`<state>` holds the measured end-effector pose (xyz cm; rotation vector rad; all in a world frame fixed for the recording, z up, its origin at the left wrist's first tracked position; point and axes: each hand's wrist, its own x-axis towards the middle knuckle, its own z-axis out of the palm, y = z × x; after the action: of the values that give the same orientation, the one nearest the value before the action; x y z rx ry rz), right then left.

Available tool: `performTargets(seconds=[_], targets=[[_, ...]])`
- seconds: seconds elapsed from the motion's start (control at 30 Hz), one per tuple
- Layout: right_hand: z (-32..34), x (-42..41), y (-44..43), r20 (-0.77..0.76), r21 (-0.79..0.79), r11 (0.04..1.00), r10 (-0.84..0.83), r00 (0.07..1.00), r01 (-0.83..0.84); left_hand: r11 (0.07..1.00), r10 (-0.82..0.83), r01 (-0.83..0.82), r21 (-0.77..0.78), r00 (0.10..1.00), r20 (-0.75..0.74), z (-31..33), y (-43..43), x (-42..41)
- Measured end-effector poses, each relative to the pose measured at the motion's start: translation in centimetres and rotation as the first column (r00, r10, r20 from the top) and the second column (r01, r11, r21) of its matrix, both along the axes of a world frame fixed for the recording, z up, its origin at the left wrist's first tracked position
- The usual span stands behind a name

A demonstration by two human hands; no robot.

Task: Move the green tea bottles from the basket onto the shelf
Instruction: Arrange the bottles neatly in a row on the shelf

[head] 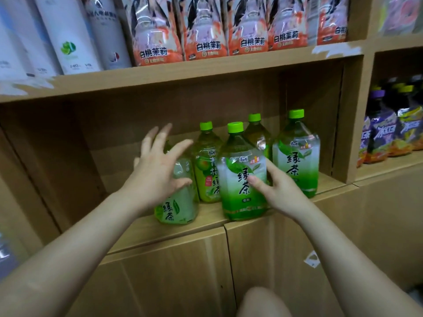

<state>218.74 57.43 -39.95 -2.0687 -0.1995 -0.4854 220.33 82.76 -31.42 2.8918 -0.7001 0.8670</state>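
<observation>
Both bare forearms reach up from the bottom edge toward the wooden shelf (142, 227). Left hand (155, 170) is spread wide, fingers (160, 136) released, blurred, hovering in front of the leftmost green tea bottle (176, 207) and covering its top; whether the palm touches it is unclear. Right hand (274, 188) is loose too, thumb (256, 181) resting on the label of the front middle bottle (240, 175), not clamped round it. Five green-capped bottles stand upright on that shelf: two at the front, a yellower one (207, 165) between and behind them, one at the back (256, 133), one furthest right (296, 154). Peach-orange bottles (206, 30) line the board above, purple-labelled drinks (386, 133) fill the right-hand compartment.
</observation>
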Motion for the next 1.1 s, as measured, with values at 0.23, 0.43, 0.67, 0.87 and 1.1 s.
performTargets(seconds=[0.23, 0.43, 0.67, 0.87, 1.1], targets=[[0.4, -1.6, 1.0, 0.125, 0.060, 0.988, -0.149, 0.981, 0.142, 0.998, 0.058, -0.057, -0.010, 0.980, 0.192, -1.9, -1.5, 1.0], [2.2, -1.3, -5.5, 0.142, 0.252, 0.806, -0.578, 0.804, 0.535, 0.898, -0.255, 0.262, -0.354, 0.965, 0.067, -2.9, -6.8, -1.9], [2.1, 2.4, -7.3, -0.029, 0.311, 0.868, -0.398, 0.917, 0.387, 0.786, -0.209, 0.070, -0.614, 0.965, -0.157, -3.7, -9.9, -0.1], [1.8, 2.0, -7.0, 0.037, 0.229, 0.878, -0.440, 0.897, 0.421, 0.806, -0.138, 0.030, -0.591, 0.981, -0.138, -2.4, -9.6, -0.9], [2.0, -1.6, -5.6, 0.121, 0.238, 0.854, -0.499, 0.858, 0.463, 0.813, -0.211, 0.233, -0.534, 0.972, 0.102, -0.4, -5.2, -6.9]])
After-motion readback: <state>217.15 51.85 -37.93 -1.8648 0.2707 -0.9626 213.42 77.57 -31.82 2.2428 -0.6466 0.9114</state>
